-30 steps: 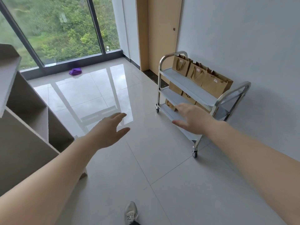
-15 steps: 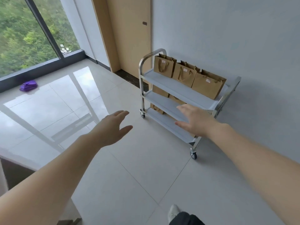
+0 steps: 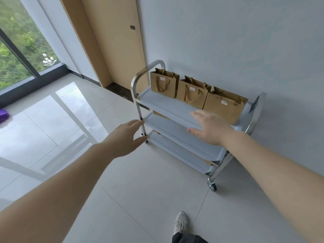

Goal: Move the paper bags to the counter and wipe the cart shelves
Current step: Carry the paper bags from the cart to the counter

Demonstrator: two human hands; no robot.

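Both bare hands are stretched out with fingers spread and palms down, gripping nothing. The left hand [image 3: 126,137] hangs at the centre of the frame, in front of the near left post of the three-tier steel cart with pale grey shelves [image 3: 168,106]; whether its fingertips touch the post I cannot tell. The right hand [image 3: 209,128] hovers just right of centre over the front edge of the top shelf, close to it.

Along the back of that top shelf, toward the wall, three brown paper bags stand upright in a row, touching side by side: the left bag [image 3: 163,83], the middle bag [image 3: 191,92] and the right bag [image 3: 225,106], each with a small white label. Slivers of more brown paper show on the lower shelves.

The cart sits against a pale grey wall [image 3: 228,41], beside a tan wooden door [image 3: 115,41]. A light sneaker [image 3: 180,222] rests on glossy floor tiles at bottom centre, and a purple cloth-like bundle [image 3: 3,115] lies at the left edge.
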